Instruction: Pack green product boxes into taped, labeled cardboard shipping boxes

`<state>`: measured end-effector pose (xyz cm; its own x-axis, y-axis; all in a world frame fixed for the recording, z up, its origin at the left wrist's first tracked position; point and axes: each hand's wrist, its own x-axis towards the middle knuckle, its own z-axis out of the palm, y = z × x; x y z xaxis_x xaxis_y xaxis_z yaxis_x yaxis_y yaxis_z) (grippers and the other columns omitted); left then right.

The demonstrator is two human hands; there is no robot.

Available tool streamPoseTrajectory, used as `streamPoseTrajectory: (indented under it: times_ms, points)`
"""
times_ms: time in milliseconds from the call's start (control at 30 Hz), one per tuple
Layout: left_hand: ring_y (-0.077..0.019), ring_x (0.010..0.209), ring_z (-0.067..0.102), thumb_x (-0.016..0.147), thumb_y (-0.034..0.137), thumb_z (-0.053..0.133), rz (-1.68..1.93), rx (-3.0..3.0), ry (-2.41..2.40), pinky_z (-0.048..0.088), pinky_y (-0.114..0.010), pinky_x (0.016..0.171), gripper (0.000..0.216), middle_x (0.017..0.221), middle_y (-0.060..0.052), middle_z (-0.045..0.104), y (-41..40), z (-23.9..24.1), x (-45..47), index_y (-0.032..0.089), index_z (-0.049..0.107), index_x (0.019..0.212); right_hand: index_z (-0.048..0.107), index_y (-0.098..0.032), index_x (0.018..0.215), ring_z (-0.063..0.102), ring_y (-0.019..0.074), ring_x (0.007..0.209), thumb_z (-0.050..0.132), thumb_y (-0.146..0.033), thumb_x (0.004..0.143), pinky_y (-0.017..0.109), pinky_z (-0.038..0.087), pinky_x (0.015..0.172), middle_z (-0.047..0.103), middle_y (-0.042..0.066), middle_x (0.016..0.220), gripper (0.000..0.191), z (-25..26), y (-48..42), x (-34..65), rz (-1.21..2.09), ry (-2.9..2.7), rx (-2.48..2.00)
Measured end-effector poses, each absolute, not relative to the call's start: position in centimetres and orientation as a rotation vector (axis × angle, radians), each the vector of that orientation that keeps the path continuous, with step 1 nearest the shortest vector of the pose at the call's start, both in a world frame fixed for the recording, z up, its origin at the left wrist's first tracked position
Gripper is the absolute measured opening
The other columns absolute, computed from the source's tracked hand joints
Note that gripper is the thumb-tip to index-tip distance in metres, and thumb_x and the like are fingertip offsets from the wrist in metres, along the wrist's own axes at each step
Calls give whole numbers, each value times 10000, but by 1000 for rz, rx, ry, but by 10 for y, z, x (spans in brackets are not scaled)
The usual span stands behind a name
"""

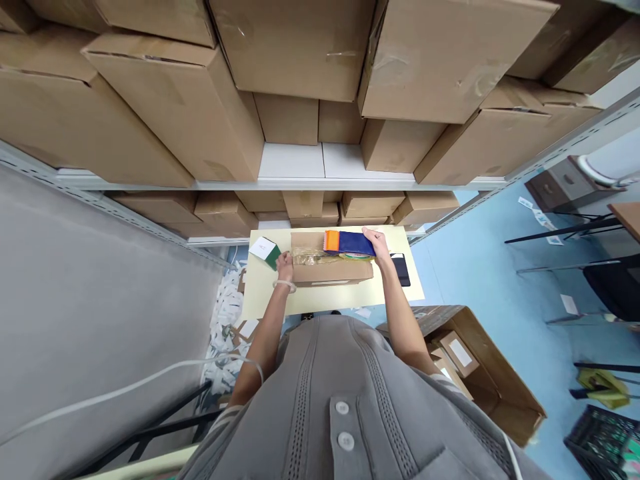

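Note:
An open cardboard box (332,271) lies on a small pale yellow table (320,300). My right hand (376,243) is closed on a stack of coloured cloth pieces (350,243), dark blue with orange at the left end, held over the box's far right side. My left hand (285,265) rests curled against the box's left end, by crinkled clear wrapping (311,256). A small green and white box (266,251) stands just left of that hand.
A black phone (401,269) lies at the table's right edge. Shelves of brown cartons (320,100) fill the wall ahead. An open carton with smaller boxes (470,367) sits on the blue floor at right. White paper scraps (226,313) lie at left.

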<state>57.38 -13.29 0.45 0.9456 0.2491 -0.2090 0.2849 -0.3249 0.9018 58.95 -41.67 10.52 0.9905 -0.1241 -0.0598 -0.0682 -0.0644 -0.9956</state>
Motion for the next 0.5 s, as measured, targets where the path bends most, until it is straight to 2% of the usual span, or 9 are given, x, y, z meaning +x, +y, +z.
streamPoseTrajectory:
  times_ms: [133,233,333,500]
  points:
    - [-233,1481,230,986,366,258,133,2201,138,160,-437,1224,507,1552,-137,350,-141,34,573,159,416,1422,253,-225,547,215,90,568,604,-785,667,243,224,508,229,-40,606,672,110,-415,588,-43,124,-1693]
    - [-241,1515,119,988,421,251,118,2438,-203,52,-476,1237,591,1610,-95,266,-156,52,569,155,315,1511,243,-224,553,212,90,581,583,-782,685,242,218,517,223,-39,615,667,115,-414,588,-38,114,-1719]
    - [-249,1511,146,974,452,289,104,2593,-345,-13,-497,1234,646,1603,-107,278,-166,58,566,126,277,1532,247,-222,550,221,91,591,571,-777,693,243,216,528,224,-38,613,658,125,-415,588,-9,87,-1776]
    - [-252,1501,191,969,480,283,112,2688,-377,-29,-513,1227,675,1594,-133,285,-162,56,565,101,282,1528,302,-212,542,241,94,598,582,-735,723,252,203,539,254,-36,600,619,150,-419,588,49,-7,-1969]
